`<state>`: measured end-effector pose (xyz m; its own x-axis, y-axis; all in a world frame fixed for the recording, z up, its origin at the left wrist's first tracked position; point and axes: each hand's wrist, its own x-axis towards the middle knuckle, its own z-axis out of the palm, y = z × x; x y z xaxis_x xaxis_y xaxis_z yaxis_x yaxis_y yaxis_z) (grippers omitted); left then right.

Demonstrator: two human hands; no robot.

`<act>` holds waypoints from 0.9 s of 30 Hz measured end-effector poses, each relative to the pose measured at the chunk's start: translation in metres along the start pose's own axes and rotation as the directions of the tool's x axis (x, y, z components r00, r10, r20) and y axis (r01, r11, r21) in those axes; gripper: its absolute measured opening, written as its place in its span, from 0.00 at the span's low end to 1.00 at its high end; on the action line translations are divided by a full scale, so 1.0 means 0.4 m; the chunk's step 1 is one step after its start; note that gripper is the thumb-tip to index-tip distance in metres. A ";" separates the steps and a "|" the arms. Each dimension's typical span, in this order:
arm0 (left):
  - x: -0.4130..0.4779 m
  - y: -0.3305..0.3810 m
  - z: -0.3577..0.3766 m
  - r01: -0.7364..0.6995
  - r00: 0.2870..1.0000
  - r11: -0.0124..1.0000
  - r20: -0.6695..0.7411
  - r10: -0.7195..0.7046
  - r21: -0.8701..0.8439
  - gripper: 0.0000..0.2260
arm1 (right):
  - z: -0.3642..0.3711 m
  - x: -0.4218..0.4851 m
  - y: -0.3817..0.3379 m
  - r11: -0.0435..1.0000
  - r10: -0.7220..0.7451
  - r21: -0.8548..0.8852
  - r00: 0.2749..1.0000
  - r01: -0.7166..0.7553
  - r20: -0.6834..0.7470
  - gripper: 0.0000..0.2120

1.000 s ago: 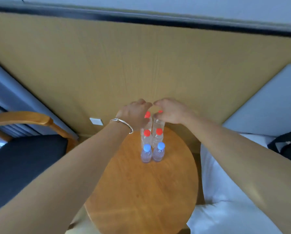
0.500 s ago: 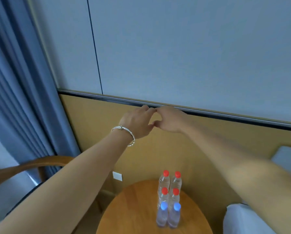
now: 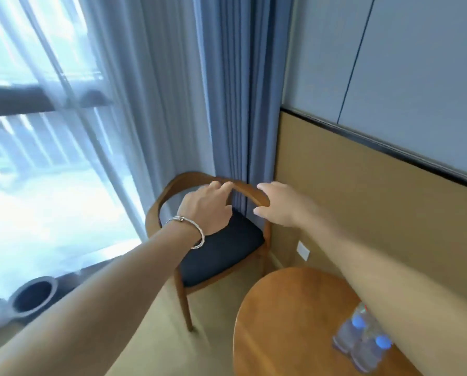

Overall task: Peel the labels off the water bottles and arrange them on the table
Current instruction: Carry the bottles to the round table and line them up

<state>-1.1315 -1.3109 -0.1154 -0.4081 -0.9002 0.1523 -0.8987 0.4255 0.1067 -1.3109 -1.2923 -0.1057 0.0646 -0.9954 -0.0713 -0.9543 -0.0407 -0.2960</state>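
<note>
Up over the table (image 3: 281,321), off to one side of it, both hands hang in the air. The left hand (image 3: 208,210) and the right hand (image 3: 278,204) are loose and hold nothing. They show in front of the chair (image 3: 221,248) beside the table; I cannot tell if they touch it. The bottles (image 3: 346,335) stand close together on the table, partly under the right arm. They are blurry, but I see no labels. The job looks about done. Next comes only a check that they stand neatly.
</note>
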 end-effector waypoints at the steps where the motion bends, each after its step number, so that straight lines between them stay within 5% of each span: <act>1: -0.040 -0.056 -0.007 0.053 0.999 0.999 -0.007 -0.053 0.004 0.23 | 0.020 0.006 -0.056 0.999 -0.041 0.010 0.999 0.041 0.011 0.32; 8: -0.342 -0.427 -0.072 0.354 0.931 0.933 -0.073 -0.358 -0.061 0.23 | 0.140 -0.019 -0.488 0.944 -0.311 -0.074 0.941 0.323 0.135 0.30; 15: -0.721 -0.868 -0.088 0.532 0.845 0.844 -0.033 -0.534 -0.067 0.24 | 0.336 -0.002 -1.002 0.887 -0.400 -0.161 0.894 0.433 0.202 0.30; 21: -1.030 -1.187 -0.138 0.693 0.720 0.719 0.002 -0.694 -0.049 0.25 | 0.622 -0.051 -1.476 0.771 -0.581 -0.075 0.746 0.633 0.326 0.27; 27: -1.206 -1.374 -0.094 0.780 0.626 0.620 0.094 -0.774 -0.084 0.20 | 0.791 -0.052 -1.674 0.709 -0.616 -0.039 0.645 0.704 0.452 0.23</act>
<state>-0.4347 -1.1072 -0.2106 0.4252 -0.9015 -0.0802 -0.8621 -0.4304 0.2675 -0.5811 -1.2168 -0.2076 0.7616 -0.5777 -0.2937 -0.6422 -0.7332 -0.2234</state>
